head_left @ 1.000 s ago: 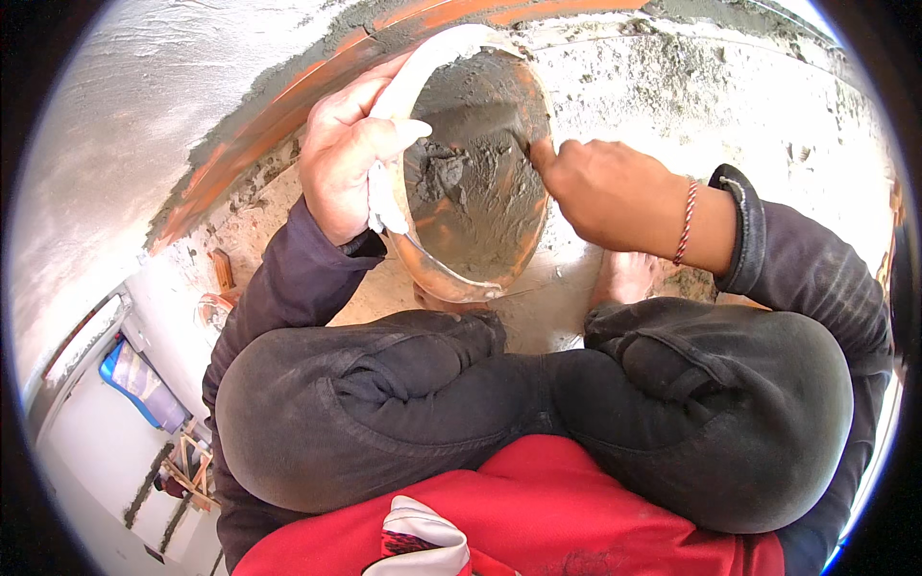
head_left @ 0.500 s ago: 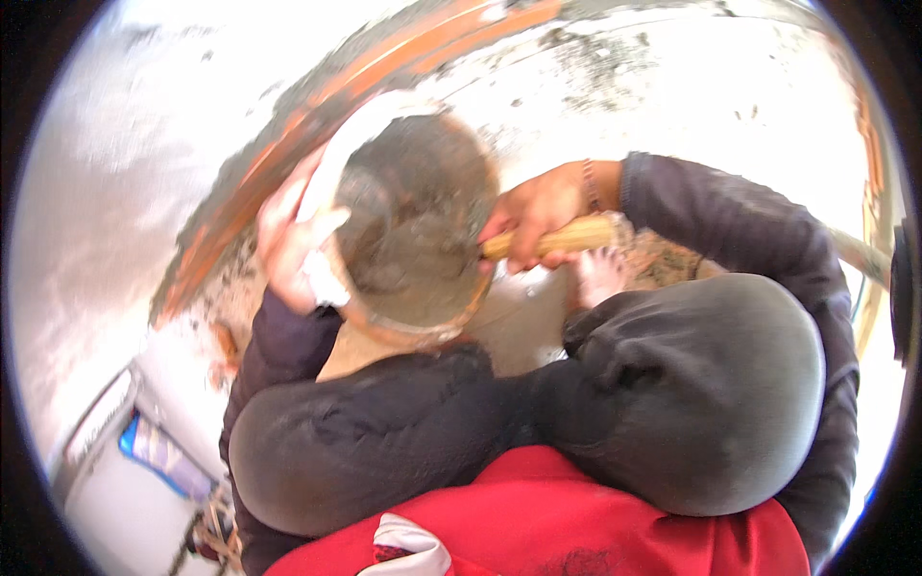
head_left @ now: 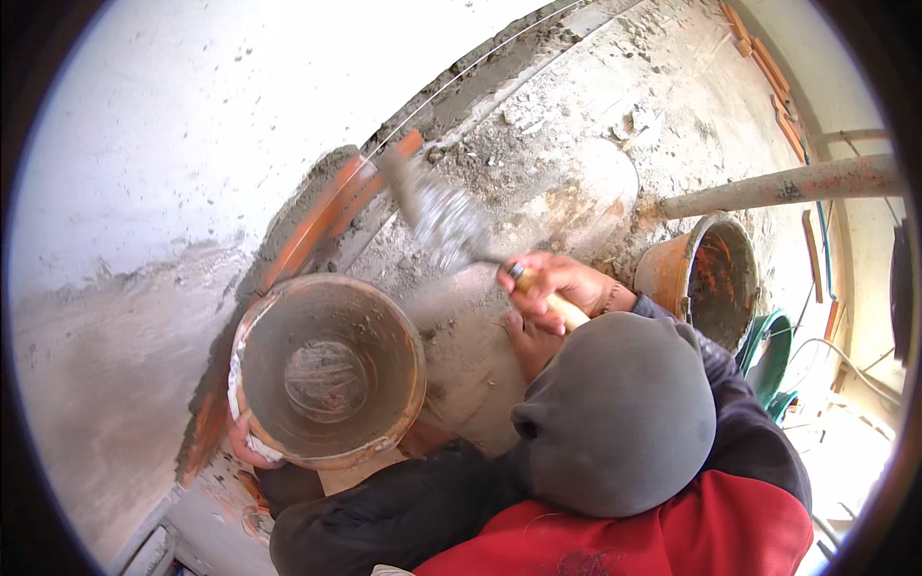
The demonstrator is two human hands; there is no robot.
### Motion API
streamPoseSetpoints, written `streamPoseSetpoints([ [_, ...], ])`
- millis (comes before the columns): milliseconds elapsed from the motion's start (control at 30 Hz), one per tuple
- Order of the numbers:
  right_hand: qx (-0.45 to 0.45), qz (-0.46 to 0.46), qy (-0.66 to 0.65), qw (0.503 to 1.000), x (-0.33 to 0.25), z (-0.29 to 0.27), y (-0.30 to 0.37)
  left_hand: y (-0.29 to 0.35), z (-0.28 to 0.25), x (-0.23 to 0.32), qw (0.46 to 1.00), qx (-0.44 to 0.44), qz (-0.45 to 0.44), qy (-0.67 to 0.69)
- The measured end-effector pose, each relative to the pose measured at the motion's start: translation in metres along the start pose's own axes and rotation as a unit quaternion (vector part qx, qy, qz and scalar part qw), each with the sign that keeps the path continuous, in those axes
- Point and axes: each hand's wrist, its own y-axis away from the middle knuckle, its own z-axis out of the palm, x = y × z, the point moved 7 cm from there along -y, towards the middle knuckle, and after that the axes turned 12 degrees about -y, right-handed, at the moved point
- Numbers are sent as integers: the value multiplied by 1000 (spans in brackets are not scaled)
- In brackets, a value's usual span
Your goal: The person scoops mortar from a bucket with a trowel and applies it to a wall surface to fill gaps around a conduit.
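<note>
My left hand (head_left: 248, 444) is closed on the left rim of a mortar-stained round bucket (head_left: 408, 336), with some white material under the fingers. Only a thin grey coat of mortar shows inside the bucket. In my right hand (head_left: 557, 288) is the wooden handle of a trowel (head_left: 451, 230). The blade is smeared by motion and points at the wall base. A blurred grey lump of mortar (head_left: 399, 182) is at the blade's far end, by a short row of orange bricks (head_left: 327, 216); whether it touches the blade I cannot tell.
A white string (head_left: 461, 72) runs along the mortar bed beside the wall (head_left: 182, 125). To the right are a second bucket (head_left: 663, 269), tipped on its side, a stained pole (head_left: 788, 189) and a green container (head_left: 768, 355). Crumbs of mortar dot the floor (head_left: 519, 182).
The bucket has gone from tilted with mortar inside to more upright, lower and left. My right hand has moved the trowel out of it toward the bricks. My view has shifted too.
</note>
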Motion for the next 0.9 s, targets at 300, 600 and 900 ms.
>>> streamPoseSetpoints([
  [300, 189, -523, -29, 831, -141, 13, 19, 21, 3, 26, 904, 227, 295, -210],
  [600, 305, -520, -111, 790, -297, -38, -68, 44, -24, 14, 891, 275, 217, -290],
  [900, 218, -493, -79, 838, -326, -63, -46, 49, -29, 2, 874, 268, 152, -377],
])
